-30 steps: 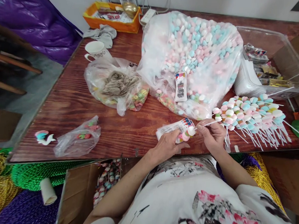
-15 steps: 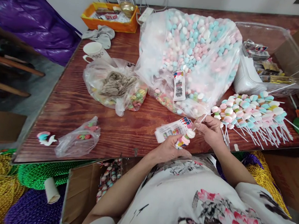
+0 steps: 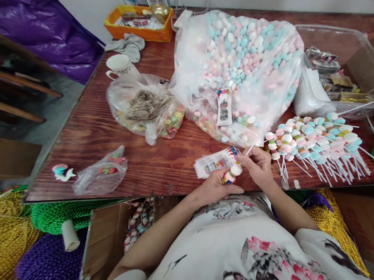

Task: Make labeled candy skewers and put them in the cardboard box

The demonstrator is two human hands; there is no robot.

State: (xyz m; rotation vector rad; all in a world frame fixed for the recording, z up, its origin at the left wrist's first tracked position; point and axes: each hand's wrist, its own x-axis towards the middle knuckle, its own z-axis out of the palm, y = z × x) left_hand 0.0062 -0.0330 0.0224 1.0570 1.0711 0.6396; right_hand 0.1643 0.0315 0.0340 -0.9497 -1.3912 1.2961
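Observation:
In front of my body, over the table's near edge, my left hand (image 3: 210,189) is closed around a marshmallow skewer (image 3: 236,169). A printed plastic sleeve (image 3: 225,179) shows around its lower part, inside the fingers. My right hand (image 3: 261,168) pinches the skewer's white stick (image 3: 249,149), which points up and away from me. Just beyond my left hand lies a stack of printed sleeves (image 3: 211,163). To the right of my right hand are many finished-looking marshmallow skewers (image 3: 315,140), piled with their sticks toward me.
A large clear bag of pastel marshmallows (image 3: 241,55) fills the back middle, with more sleeves (image 3: 224,107) on it. A bag with gummies and a brown cloth (image 3: 148,105), a mug (image 3: 118,65) and an orange tray (image 3: 139,34) stand left. A clear bin (image 3: 346,33) stands back right.
The marshmallow skewer sits lower in my left hand, with fewer marshmallows showing above the fingers. My right hand has shifted slightly left and down, still pinching the stick.

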